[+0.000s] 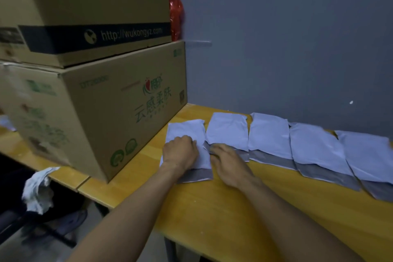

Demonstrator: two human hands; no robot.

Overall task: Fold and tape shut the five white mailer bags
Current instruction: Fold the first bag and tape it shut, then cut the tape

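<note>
Several white mailer bags lie in a row along the back of the yellow wooden table (212,208), each with a grey flap toward me. My left hand (180,152) presses with curled fingers on the leftmost bag (187,130). My right hand (228,164) rests over the grey flap of the second bag (227,127), its fingers at the seam between the two bags; whether they pinch an edge is hidden. Further right lie the third bag (269,132), the fourth (314,144) and the fifth (368,155). No tape is visible.
Two stacked cardboard boxes (102,112) stand on the table just left of the bags. A crumpled white cloth (39,189) hangs off the table's left front edge. A grey wall (287,38) is directly behind the bags. Something red (175,17) shows behind the boxes.
</note>
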